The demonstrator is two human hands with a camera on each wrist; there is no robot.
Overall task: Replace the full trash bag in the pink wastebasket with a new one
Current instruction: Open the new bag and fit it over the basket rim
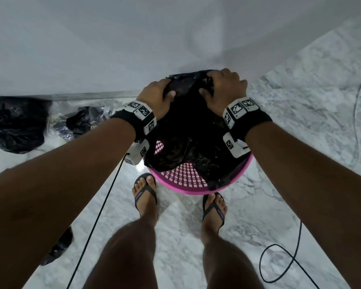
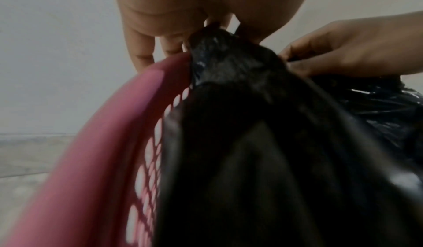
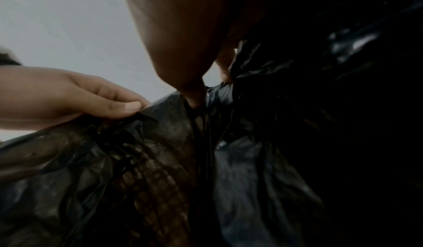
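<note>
A pink perforated wastebasket (image 1: 188, 180) stands on the floor just in front of my feet. A black trash bag (image 1: 188, 132) lies over and inside it, its plastic draped across the far rim. My left hand (image 1: 156, 94) grips the bag's edge at the far left of the rim. My right hand (image 1: 223, 86) grips the bag's edge at the far right. In the left wrist view the pink wastebasket (image 2: 96, 151) curves beside the black trash bag (image 2: 263, 151), with fingers (image 2: 142, 52) curled over the rim. The right wrist view shows the black trash bag (image 3: 174, 151) bunched under both hands.
A filled black bag (image 1: 15, 124) and a smaller dark bundle (image 1: 81, 119) lie on the marble floor at the left by the white wall. Another dark bag (image 1: 58, 247) lies near my left arm. Black cables (image 1: 279, 259) trail across the floor on both sides.
</note>
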